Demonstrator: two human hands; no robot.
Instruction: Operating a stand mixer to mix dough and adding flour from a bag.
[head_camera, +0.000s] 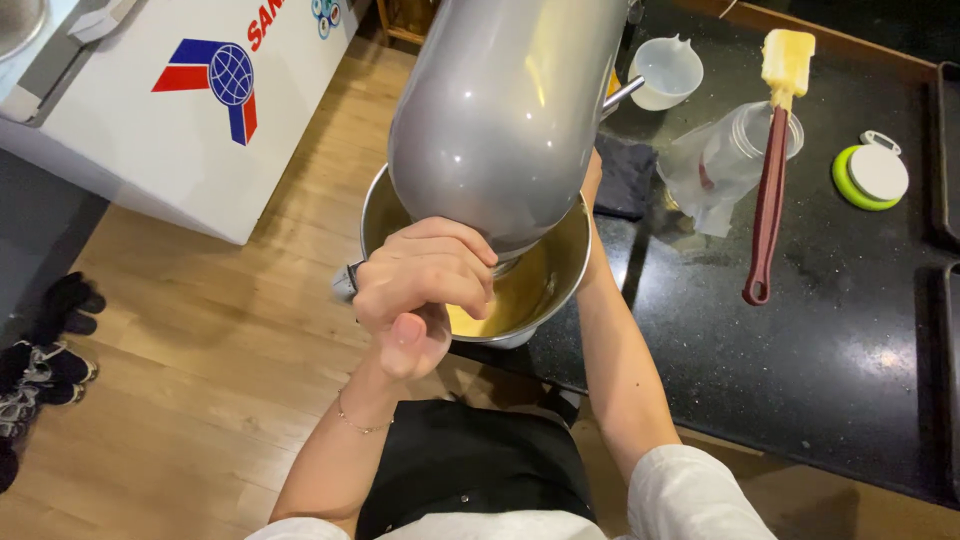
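Left hand (420, 295) is curled into a closed fist at the near rim of the steel mixing bowl (565, 275), under the grey mixer head (500, 120). Right hand's hidden behind the bowl, can't tell its grip. Right of the bowl, a red-handled spatula (772, 170) lies on the black tabletop (800, 360).

A shiny steel mixing bowl (560, 270) holding pale yellow batter sits under the grey stand mixer head (500, 110).

One mixer (500, 110), one bowl (560, 280) by the left hand (420, 295); right of it one spatula (772, 170), one cup (666, 70), one timer (872, 172), one jug (725, 160).
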